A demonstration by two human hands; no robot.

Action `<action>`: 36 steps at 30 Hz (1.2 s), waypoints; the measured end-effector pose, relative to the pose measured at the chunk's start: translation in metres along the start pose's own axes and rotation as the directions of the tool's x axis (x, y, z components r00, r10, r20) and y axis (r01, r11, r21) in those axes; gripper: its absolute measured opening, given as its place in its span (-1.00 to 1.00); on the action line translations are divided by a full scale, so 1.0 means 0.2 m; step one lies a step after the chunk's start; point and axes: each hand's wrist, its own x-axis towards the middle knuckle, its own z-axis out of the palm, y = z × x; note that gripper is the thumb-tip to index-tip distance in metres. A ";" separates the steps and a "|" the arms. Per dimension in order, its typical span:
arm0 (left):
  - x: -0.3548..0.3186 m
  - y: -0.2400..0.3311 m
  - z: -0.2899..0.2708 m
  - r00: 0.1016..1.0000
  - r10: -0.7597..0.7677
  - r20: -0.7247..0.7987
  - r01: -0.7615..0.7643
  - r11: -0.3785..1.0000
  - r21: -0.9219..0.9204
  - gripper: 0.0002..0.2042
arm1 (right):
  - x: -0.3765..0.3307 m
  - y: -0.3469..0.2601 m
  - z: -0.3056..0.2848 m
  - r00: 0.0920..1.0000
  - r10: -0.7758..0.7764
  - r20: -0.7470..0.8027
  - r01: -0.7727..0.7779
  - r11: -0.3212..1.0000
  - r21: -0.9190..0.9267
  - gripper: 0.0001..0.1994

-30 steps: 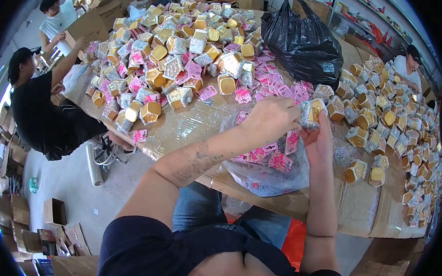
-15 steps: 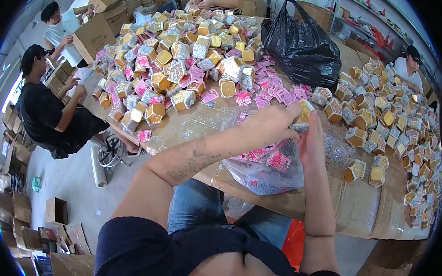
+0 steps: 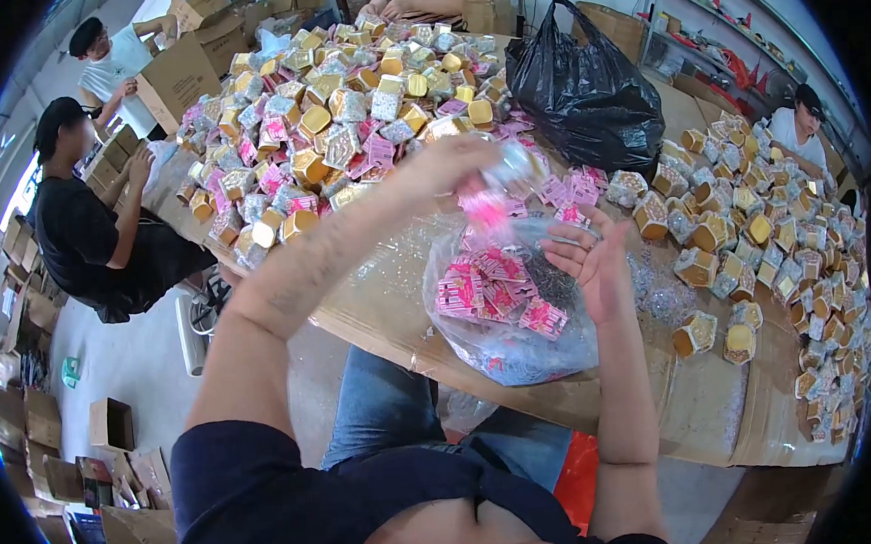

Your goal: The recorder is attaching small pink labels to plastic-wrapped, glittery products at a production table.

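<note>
Smeared by motion, my left hand [image 3: 464, 162] reaches over the table, closed on a small glitter-covered box [image 3: 517, 169]. A blurred pink card [image 3: 489, 213] shows just below that hand; whether it is fixed to the box I cannot tell. My right hand [image 3: 593, 264] is open, palm turned up and fingers spread, with nothing in it. Below and between the hands lies a clear plastic bag [image 3: 548, 360], its mouth open. Several pink printed cards [image 3: 491, 289] lie in it.
A large heap of gold glitter boxes and pink cards [image 3: 335, 144] covers the table's far side. Beyond my right hand stands a black plastic bag [image 3: 594, 96]. More boxes [image 3: 738, 227] spread along the right. Other people sit or stand around the cardboard-covered table [image 3: 698, 401].
My left hand has swung away from my right hand, up and to the left, taking the glitter box along. My right hand has let go and opened out.
</note>
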 end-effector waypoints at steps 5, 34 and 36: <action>0.15 0.10 -0.63 0.909 0.121 -0.399 0.009 0.951 0.308 -0.28 | 0.05 -0.02 -0.07 0.996 0.008 -0.089 0.003 0.993 0.115 -0.37; 0.36 0.06 -0.75 0.936 -0.232 -0.264 0.211 0.972 -0.106 -0.38 | 0.09 -0.01 -0.25 0.979 0.137 -0.149 -0.080 0.939 0.334 -0.44; 0.43 0.15 -0.92 0.905 -0.293 -0.308 0.183 0.923 -0.339 -0.44 | 0.09 -0.01 -0.24 0.974 0.159 -0.160 -0.097 0.934 0.343 -0.45</action>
